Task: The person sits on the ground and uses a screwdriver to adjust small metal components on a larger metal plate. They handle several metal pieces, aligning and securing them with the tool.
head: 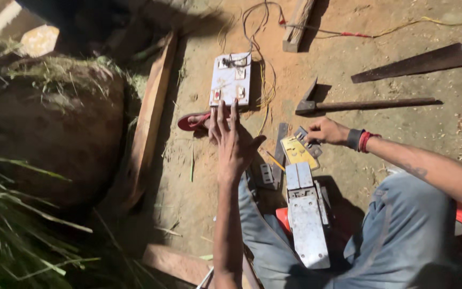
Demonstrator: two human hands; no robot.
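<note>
Left hand (235,140) spread flat, fingers splayed, reaching far toward white switch board (231,80) on dirt ground, fingertips just short of it. Right hand (324,131) curled, pinching small grey metal part (301,133) above yellow plate (298,152). Electric planer (307,214) near, between knees. Exact grip hidden by fingers; red sandal (192,122) partly behind left hand.

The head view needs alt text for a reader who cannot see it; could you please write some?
Seated on sandy ground, a person stretches the left hand open toward a white switchboard while the right hand touches a yellow plate beside an upturned electric planer. A hand saw and adze lie beyond.
</note>
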